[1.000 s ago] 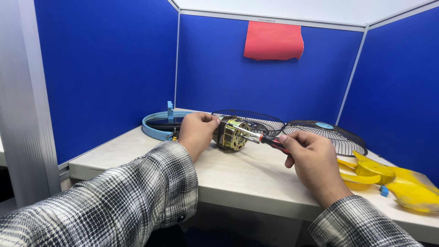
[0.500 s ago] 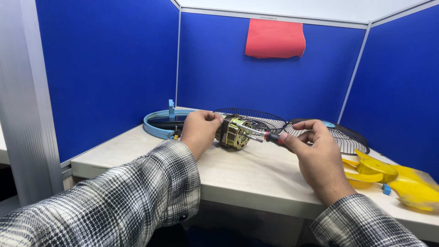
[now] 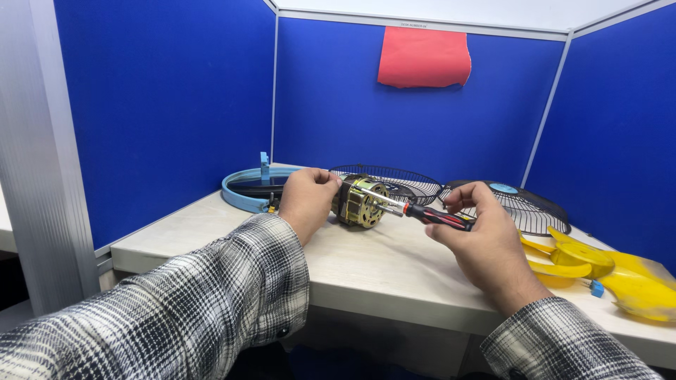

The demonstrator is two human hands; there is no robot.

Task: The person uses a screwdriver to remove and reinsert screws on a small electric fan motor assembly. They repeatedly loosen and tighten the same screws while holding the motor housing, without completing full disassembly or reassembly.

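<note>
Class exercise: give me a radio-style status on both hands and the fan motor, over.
Left hand gripping fan motor on table. Right hand holds screwdriver, tip at motor. Nothing between them.

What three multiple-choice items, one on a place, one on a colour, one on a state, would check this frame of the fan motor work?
1. Where does the yellow fan blade lie?
A. at the right end of the table
B. inside the blue ring
C. on the red cloth

2. What colour is the screwdriver handle?
A. green and white
B. red and black
C. plain yellow

3. How is the motor held?
A. lying free, untouched
B. lifted high by both hands
C. steadied on the table by the left hand

Answers: 1 A, the blade sits on the table beyond the right hand. 2 B, the handle in the right hand's fingers shows red with black. 3 C, the left hand grips the motor's near end while it rests on the tabletop, and the screwdriver's shaft points into it.
</note>
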